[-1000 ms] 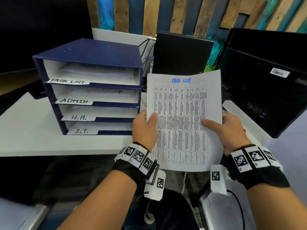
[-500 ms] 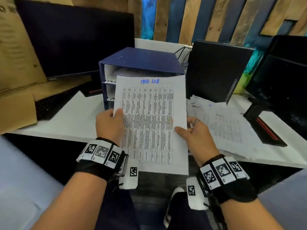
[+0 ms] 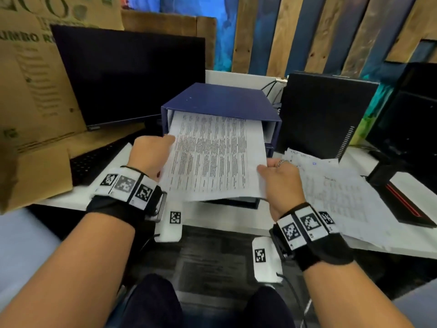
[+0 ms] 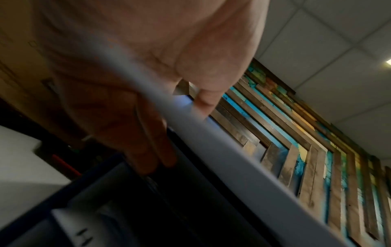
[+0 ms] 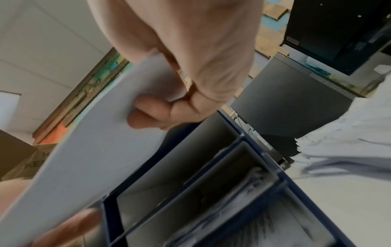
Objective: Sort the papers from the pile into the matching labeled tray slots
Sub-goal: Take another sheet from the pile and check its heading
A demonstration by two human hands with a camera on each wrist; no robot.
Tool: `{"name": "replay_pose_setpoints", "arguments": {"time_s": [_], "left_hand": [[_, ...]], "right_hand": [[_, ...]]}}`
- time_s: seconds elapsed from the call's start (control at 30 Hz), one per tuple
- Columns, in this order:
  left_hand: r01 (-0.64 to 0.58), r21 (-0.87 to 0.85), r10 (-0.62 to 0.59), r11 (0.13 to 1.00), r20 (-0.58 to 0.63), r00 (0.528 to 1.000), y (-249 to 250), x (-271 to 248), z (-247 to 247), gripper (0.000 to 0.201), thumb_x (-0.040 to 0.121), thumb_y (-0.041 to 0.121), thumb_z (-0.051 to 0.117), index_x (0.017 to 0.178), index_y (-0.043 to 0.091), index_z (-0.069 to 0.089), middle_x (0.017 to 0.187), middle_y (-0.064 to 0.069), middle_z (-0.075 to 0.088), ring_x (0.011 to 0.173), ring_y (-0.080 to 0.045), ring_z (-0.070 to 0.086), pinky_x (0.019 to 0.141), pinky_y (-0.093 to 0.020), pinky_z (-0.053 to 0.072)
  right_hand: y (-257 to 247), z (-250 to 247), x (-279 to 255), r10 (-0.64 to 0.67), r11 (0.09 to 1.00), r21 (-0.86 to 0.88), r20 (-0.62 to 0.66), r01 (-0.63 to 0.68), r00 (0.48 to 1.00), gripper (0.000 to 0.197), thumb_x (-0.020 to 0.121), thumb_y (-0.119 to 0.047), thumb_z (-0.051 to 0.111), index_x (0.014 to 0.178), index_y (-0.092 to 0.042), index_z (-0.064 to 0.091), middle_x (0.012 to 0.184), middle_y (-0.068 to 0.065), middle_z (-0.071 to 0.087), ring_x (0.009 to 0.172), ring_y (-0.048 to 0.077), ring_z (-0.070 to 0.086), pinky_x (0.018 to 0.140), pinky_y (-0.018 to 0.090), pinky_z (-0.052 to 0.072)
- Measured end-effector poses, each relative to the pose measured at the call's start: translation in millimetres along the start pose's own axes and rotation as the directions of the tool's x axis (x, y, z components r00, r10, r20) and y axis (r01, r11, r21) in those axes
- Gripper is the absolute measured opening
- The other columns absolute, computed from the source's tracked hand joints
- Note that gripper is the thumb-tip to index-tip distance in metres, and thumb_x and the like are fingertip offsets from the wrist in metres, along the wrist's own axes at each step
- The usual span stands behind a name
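A printed sheet (image 3: 214,157) covered in table text lies nearly flat, its far edge inside the top slot of the dark blue tray stack (image 3: 220,100). My left hand (image 3: 151,155) pinches the sheet's left edge, thumb on top. My right hand (image 3: 279,174) pinches its near right corner. In the left wrist view the sheet (image 4: 222,150) runs edge-on between thumb and fingers. In the right wrist view the sheet's blank underside (image 5: 95,142) is held by curled fingers above the tray stack (image 5: 211,175), whose lower slots hold papers. The slot labels are hidden in the head view.
The pile of papers (image 3: 343,192) is spread on the white desk (image 3: 212,216) right of the stack. A dark monitor (image 3: 132,74) and keyboard (image 3: 94,162) stand at left beside cardboard (image 3: 30,95). A black computer case (image 3: 324,114) stands behind the pile.
The sheet was held upright in front of me; it has tipped flat and moved forward, its top edge entering the top slot. My view shifted left and closer to the stack.
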State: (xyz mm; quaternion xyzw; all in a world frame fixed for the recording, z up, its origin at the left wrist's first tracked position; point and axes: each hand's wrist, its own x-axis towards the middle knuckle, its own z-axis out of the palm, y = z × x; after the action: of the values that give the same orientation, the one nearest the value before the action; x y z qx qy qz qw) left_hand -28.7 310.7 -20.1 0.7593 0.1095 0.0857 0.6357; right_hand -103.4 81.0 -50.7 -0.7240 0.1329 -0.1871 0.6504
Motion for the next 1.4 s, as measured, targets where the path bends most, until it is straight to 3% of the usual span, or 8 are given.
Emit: {"name": "replay_pose_setpoints", "arguments": {"time_s": [0.13, 0.27, 0.53, 0.67, 0.8, 0.93, 1.2, 1.4], "left_hand": [[0.135, -0.043, -0.119, 0.99, 0.26, 0.958, -11, -17, -7, 0.018, 0.095, 0.03, 0.058, 0.1, 0.015, 0.065, 0.081, -0.007, 0.076, 0.065, -0.019, 0.066, 0.054, -0.025, 0.051], [0.101, -0.301, -0.046, 0.948, 0.186, 0.982, -10, -9, 9, 0.019, 0.099, 0.007, 0.053, 0.11, -0.008, 0.058, 0.076, -0.019, 0.068, 0.049, -0.013, 0.061, 0.045, -0.019, 0.05], [-0.04, -0.346, 0.058, 0.937, 0.041, 0.997, 21, 25, 42, 0.024, 0.083, 0.019, 0.07, 0.085, 0.0, 0.055, 0.084, -0.02, 0.07, 0.075, -0.027, 0.072, 0.075, -0.038, 0.061], [-0.035, -0.385, 0.063, 0.922, 0.058, 0.996, 19, 37, 51, 0.021, 0.089, 0.015, 0.067, 0.077, 0.0, 0.057, 0.067, -0.009, 0.073, 0.077, -0.028, 0.074, 0.071, -0.036, 0.061], [-0.39, 0.193, 0.423, 0.9, -0.178, 0.888, 9, 15, 46, 0.021, 0.09, 0.021, 0.061, 0.077, 0.011, 0.074, 0.073, 0.004, 0.073, 0.071, -0.013, 0.071, 0.072, -0.026, 0.057], [-0.683, 0.556, 0.708, 0.474, 0.22, 0.671, 7, 10, 59, 0.035, 0.097, 0.039, 0.042, 0.104, 0.023, 0.073, 0.098, 0.004, 0.072, 0.1, -0.021, 0.062, 0.091, -0.033, 0.047], [-0.635, 0.751, 0.507, 0.184, 0.481, 0.715, 8, 27, 92, 0.061, 0.098, 0.047, 0.008, 0.113, 0.023, 0.062, 0.121, 0.002, 0.063, 0.115, -0.029, 0.055, 0.11, -0.056, 0.027], [-0.647, 0.716, 0.622, 0.263, 0.386, 0.681, 18, 5, 104, 0.032, 0.097, 0.031, 0.039, 0.108, 0.01, 0.061, 0.11, -0.01, 0.066, 0.104, -0.032, 0.057, 0.097, -0.045, 0.04]], "right_hand": [[-26, 10, 33, -0.066, 0.997, -0.053, -0.108, 0.061, 0.992, 0.021, 0.08, -0.015, 0.056, 0.08, 0.005, 0.06, 0.08, 0.023, 0.07, 0.089, 0.047, 0.067, 0.07, 0.06, 0.059], [-43, 16, 43, -0.013, 0.999, 0.033, -0.103, 0.016, 0.995, 0.015, 0.093, -0.011, 0.065, 0.083, -0.001, 0.068, 0.09, 0.014, 0.073, 0.074, 0.03, 0.075, 0.052, 0.031, 0.057], [-34, 21, 47, -0.145, 0.989, -0.019, -0.153, 0.144, 0.977, 0.028, 0.087, -0.011, 0.07, 0.115, -0.011, 0.065, 0.079, 0.0, 0.073, 0.076, 0.017, 0.076, 0.086, 0.044, 0.06], [-33, 28, 63, -0.228, 0.955, -0.213, -0.072, 0.208, 0.971, 0.018, 0.077, -0.03, 0.061, 0.092, -0.022, 0.067, 0.087, -0.002, 0.071, 0.089, 0.023, 0.071, 0.09, 0.05, 0.057], [-41, 30, 66, -0.264, 0.841, -0.483, 0.027, 0.244, 0.964, 0.021, 0.089, -0.019, 0.059, 0.108, -0.01, 0.064, 0.108, 0.008, 0.066, 0.096, 0.029, 0.064, 0.086, 0.044, 0.055], [-45, 30, 67, -0.267, 0.773, -0.592, 0.027, 0.231, 0.963, 0.005, 0.094, -0.012, 0.058, 0.096, -0.008, 0.057, 0.096, 0.007, 0.061, 0.089, 0.027, 0.061, 0.077, 0.031, 0.045], [-41, 14, 46, -0.387, 0.755, -0.563, 0.033, 0.337, 0.921, 0.038, 0.097, -0.016, 0.056, 0.134, -0.016, 0.063, 0.13, 0.003, 0.066, 0.122, 0.023, 0.059, 0.109, 0.041, 0.045], [-33, -14, 41, -0.356, 0.898, -0.292, -0.048, 0.328, 0.933, 0.022, 0.096, -0.008, 0.055, 0.096, -0.02, 0.073, 0.084, -0.004, 0.076, 0.071, 0.009, 0.072, 0.077, 0.031, 0.06]]}}
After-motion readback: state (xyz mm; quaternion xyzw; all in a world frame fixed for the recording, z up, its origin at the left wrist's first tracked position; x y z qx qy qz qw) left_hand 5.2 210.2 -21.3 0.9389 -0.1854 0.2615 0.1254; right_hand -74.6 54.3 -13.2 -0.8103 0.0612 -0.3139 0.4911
